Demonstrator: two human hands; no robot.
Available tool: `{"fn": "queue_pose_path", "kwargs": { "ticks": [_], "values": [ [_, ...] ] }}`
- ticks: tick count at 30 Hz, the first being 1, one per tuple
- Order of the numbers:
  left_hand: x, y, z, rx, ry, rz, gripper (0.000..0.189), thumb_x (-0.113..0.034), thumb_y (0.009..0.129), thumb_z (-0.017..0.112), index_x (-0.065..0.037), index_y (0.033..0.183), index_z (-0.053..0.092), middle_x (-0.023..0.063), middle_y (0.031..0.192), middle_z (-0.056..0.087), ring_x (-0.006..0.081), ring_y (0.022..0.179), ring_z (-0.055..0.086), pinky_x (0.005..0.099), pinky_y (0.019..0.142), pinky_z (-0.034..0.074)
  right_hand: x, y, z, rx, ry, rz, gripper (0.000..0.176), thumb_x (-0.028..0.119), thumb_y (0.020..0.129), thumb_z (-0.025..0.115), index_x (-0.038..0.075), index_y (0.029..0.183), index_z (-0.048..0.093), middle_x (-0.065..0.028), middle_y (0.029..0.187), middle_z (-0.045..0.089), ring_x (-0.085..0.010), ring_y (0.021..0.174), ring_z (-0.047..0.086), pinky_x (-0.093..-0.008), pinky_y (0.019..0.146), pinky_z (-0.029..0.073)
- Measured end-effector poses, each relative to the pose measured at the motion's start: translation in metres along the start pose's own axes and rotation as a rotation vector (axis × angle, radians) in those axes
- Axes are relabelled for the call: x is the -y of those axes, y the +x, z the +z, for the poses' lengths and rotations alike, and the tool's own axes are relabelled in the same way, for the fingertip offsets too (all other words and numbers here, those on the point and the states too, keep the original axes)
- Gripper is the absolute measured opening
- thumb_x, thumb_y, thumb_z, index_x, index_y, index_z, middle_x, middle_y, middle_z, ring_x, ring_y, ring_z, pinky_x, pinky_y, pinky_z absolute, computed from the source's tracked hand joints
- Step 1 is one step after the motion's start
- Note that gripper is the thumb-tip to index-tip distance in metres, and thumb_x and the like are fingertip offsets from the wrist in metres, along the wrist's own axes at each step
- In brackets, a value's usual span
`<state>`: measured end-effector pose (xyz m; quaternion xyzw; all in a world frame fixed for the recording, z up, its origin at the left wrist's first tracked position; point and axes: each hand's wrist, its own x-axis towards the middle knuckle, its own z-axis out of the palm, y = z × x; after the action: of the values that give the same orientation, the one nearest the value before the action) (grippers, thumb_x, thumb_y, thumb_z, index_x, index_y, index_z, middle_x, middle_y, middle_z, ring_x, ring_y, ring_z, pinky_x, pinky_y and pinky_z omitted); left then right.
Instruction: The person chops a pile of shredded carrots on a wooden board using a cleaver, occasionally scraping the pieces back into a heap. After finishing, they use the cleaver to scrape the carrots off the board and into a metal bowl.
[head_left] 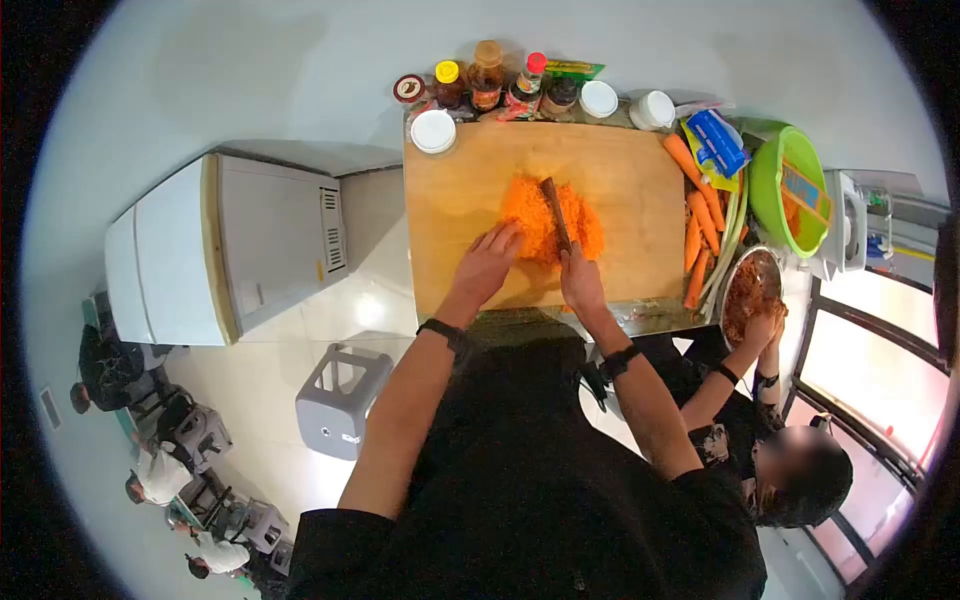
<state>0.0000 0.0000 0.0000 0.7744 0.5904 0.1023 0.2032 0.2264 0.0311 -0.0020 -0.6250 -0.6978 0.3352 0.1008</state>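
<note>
On a large wooden board [460, 200] lies a heap of finely chopped carrot [530, 215]. My right hand [582, 282] is closed round the handle of a knife [556, 212], whose blade points away from me and stands in the middle of the heap. At the heap's near left edge, my left hand [490, 258] touches the carrot bits with its fingers spread and holds nothing that I can see.
Jars and bottles [486, 80] line the board's far edge. Whole carrots [704, 215], green stalks [732, 232] and a green basket [768, 185] are at the right. A co-worker's hands [768, 328] are in a metal bowl [738, 330]. A grey stool [340, 400] stands at left.
</note>
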Motion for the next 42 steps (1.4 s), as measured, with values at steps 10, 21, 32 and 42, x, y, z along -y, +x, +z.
{"fn": "queue_pose_path", "kwargs": {
  "ticks": [10,21,32,42],
  "values": [
    [0.042,-0.02,0.042,-0.074,-0.227,-0.035,0.051,-0.004,0.087,0.058,-0.008,0.138,0.051,0.0091,0.146,0.047,0.0292,0.136,0.042,0.0401,0.11,0.039,0.028,0.001,-0.015,0.0,-0.146,0.002,0.032,0.027,0.102,0.048,-0.002,0.117,0.05,-0.0308,0.062,0.056,-0.0495,0.058,0.058,-0.0574,0.05,0.041],
    [0.045,-0.014,0.06,-0.062,-0.454,-0.17,0.052,-0.006,0.091,0.05,-0.012,0.143,0.046,0.015,0.15,0.042,0.035,0.134,0.044,0.0418,0.109,0.041,0.04,-0.015,-0.014,0.019,-0.1,0.075,0.031,0.026,0.102,0.048,-0.001,0.116,0.047,-0.0317,0.068,0.059,-0.0491,0.066,0.061,-0.0578,0.055,0.044],
    [0.044,-0.016,0.048,-0.043,-0.542,-0.239,0.059,0.001,0.087,0.048,-0.009,0.145,0.043,0.019,0.147,0.045,0.0362,0.13,0.048,0.0423,0.107,0.042,0.027,-0.022,0.007,0.1,-0.244,0.023,0.024,0.021,0.099,0.045,0.002,0.114,0.046,-0.0289,0.069,0.062,-0.0488,0.067,0.064,-0.0579,0.059,0.051],
    [0.047,-0.015,0.044,-0.003,-0.483,-0.194,0.064,0.013,0.077,0.04,-0.005,0.138,0.049,0.0206,0.144,0.048,0.0352,0.136,0.042,0.0395,0.116,0.034,0.005,-0.018,0.001,0.092,-0.187,0.041,0.026,0.023,0.101,0.048,0.0,0.114,0.049,-0.0306,0.065,0.059,-0.0507,0.064,0.06,-0.057,0.053,0.046]
  ]
}}
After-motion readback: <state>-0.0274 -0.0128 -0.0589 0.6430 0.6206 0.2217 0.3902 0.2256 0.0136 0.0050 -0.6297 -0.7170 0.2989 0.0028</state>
